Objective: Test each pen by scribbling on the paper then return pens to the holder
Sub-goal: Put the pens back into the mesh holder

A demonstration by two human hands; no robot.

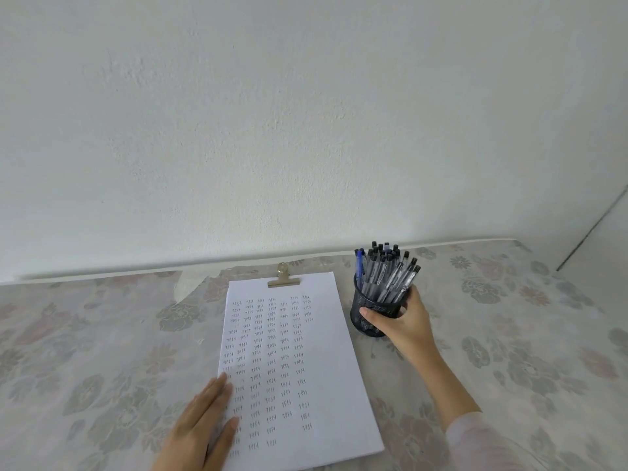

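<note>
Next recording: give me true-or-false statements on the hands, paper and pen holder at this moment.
1. The right hand grips the pen holder. True.
2. The left hand holds a pen. False: it rests flat on the paper, holding nothing.
3. The paper is blank. False: rows of small written marks cover it.
4. A metal clip sits at the paper's top edge. True.
5. The pen holder is full of pens. True.

Open bench (102,351) stretches left of the paper (306,351) and right of the holder (368,326). The wall (306,130) closes off the far edge close behind the holder. Pens (387,270) crowd the holder's mouth; the right hand (406,322) wraps its near right side, and the left hand (204,419) covers the paper's lower left edge
</note>
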